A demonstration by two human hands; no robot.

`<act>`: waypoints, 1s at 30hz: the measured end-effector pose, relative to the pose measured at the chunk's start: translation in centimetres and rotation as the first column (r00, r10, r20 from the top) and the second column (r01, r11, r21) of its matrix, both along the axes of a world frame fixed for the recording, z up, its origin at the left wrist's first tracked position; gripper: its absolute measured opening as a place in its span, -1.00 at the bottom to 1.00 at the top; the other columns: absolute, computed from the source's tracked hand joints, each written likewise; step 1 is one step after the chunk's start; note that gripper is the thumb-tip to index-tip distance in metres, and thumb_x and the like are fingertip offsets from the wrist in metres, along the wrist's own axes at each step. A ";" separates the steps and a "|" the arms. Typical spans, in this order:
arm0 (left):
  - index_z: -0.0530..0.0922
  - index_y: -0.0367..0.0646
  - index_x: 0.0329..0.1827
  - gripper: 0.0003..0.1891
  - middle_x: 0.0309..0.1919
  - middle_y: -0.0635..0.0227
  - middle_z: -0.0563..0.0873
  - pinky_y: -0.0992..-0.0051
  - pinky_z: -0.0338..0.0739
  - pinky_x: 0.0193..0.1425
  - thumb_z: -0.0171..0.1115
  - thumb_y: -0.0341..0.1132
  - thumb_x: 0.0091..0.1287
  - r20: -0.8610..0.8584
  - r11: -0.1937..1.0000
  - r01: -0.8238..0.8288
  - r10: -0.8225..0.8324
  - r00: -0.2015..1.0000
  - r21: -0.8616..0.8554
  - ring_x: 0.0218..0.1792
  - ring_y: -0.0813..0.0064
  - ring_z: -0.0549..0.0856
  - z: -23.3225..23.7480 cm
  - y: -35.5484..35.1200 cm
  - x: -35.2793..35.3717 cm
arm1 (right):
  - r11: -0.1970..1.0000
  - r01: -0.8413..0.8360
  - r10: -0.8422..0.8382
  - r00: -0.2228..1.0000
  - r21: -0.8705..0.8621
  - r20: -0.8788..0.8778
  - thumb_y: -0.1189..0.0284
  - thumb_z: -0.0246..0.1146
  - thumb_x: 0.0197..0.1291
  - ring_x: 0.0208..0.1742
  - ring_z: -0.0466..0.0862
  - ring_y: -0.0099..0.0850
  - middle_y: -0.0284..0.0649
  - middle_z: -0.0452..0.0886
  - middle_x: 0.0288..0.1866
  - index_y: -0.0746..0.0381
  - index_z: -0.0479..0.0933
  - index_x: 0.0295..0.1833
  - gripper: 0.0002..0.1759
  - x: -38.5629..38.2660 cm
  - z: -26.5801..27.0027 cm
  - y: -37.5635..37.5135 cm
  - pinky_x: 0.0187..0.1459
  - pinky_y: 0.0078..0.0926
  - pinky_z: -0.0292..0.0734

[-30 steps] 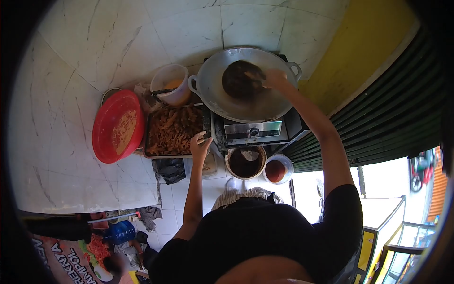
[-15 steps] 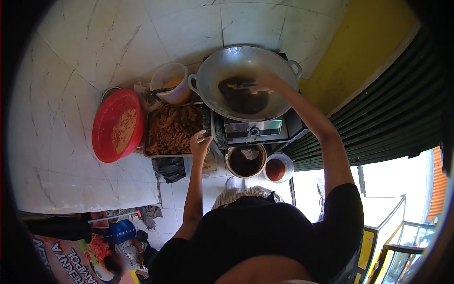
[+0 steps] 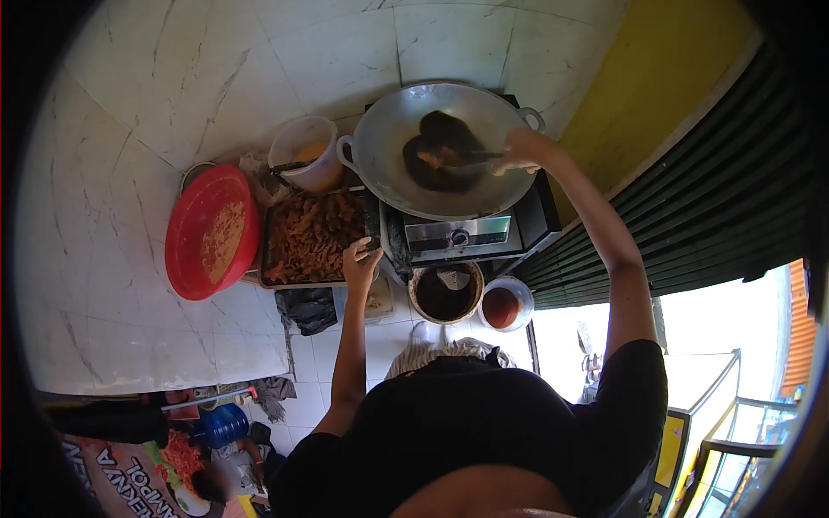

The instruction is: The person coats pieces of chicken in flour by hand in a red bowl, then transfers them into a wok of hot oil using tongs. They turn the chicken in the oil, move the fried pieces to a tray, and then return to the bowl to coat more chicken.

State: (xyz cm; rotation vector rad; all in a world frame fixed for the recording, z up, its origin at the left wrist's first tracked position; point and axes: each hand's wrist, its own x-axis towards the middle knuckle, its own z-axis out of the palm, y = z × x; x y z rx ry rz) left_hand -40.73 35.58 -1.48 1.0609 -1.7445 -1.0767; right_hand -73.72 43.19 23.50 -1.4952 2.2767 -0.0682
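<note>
My right hand (image 3: 525, 154) is closed round the handle of a dark cooking utensil (image 3: 477, 157). Its head dips into the dark brown liquid (image 3: 445, 180) at the bottom of a large metal wok (image 3: 380, 164), and I cannot make out its shape. A small orange-brown piece (image 3: 434, 158) shows at that end. At the near right corner of a tray (image 3: 294, 285) heaped with brown fried pieces (image 3: 315, 229), my left hand (image 3: 358, 263) rests with its fingers apart, seemingly touching the rim.
Under the wok stands a gas stove (image 3: 458, 231). Left of it are a white bucket (image 3: 302, 142) and a red basin (image 3: 177, 237) with crumbs. A pot of dark liquid (image 3: 445, 293) and a tub of reddish liquid (image 3: 501, 308) sit below. Another person (image 3: 237, 457) is at lower left.
My right hand has moved right and slightly outward over the wok, drawing the utensil with it, and the dark liquid has changed outline. My left hand stays by the tray's corner.
</note>
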 end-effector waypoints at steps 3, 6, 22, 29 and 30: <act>0.51 -0.18 -0.12 -0.60 -0.21 0.22 0.49 0.45 0.42 -0.08 0.35 -0.24 -0.03 0.000 1.000 -0.007 0.007 1.000 0.029 -0.19 0.39 0.51 0.4 0.1 0.0 | 1.000 -0.002 0.002 1.000 -0.031 0.002 0.25 0.36 -0.48 -0.67 0.53 -0.30 -0.11 0.46 -0.74 0.36 0.44 -0.72 -0.62 0.0 -0.3 1.1 -0.57 -0.41 0.45; 0.51 -0.18 -0.12 -0.60 -0.20 0.22 0.49 0.45 0.43 -0.09 0.35 -0.24 -0.02 -0.003 1.000 -0.005 0.005 1.000 0.005 -0.18 0.40 0.50 0.6 0.2 -0.1 | 0.998 -0.011 0.009 1.000 -0.056 -0.025 0.23 0.35 -0.46 -0.66 0.54 -0.30 -0.12 0.45 -0.74 0.35 0.43 -0.71 -0.61 0.0 -1.0 2.3 -0.54 -0.41 0.45; 0.44 -0.21 -0.23 -0.67 -0.28 0.20 0.54 0.31 0.39 -0.16 0.23 -0.16 0.07 0.441 0.850 0.483 -0.359 0.822 -0.209 -0.23 0.18 0.54 -3.0 10.6 -6.2 | 0.955 0.138 -0.152 0.988 -0.264 -0.035 0.03 0.30 -0.31 -0.33 0.56 -0.14 0.00 0.54 -0.44 0.39 0.47 -0.34 -0.40 -2.4 -3.1 8.6 -0.25 -0.29 0.42; 0.45 -0.26 -0.25 -0.58 -0.35 0.14 0.54 0.33 0.50 -0.29 0.15 -0.03 0.09 0.895 0.843 0.509 -0.080 0.438 -0.173 -0.33 0.23 0.59 -6.5 7.6 -14.0 | 0.952 0.185 -0.177 0.983 -0.246 0.053 0.02 0.29 -0.29 -0.31 0.55 -0.17 -0.01 0.53 -0.41 0.36 0.48 -0.28 -0.39 -2.8 -2.7 9.8 -0.25 -0.32 0.42; 0.45 -0.27 -0.25 -0.57 -0.36 0.14 0.54 0.33 0.51 -0.30 0.13 -0.02 0.10 0.890 0.853 0.491 -0.075 0.450 -0.177 -0.34 0.25 0.59 -6.5 7.1 -14.9 | 0.958 0.194 -0.179 0.980 -0.212 0.090 0.03 0.29 -0.29 -0.29 0.55 -0.17 0.00 0.53 -0.39 0.36 0.49 -0.27 -0.39 -2.5 -2.2 9.9 -0.23 -0.32 0.42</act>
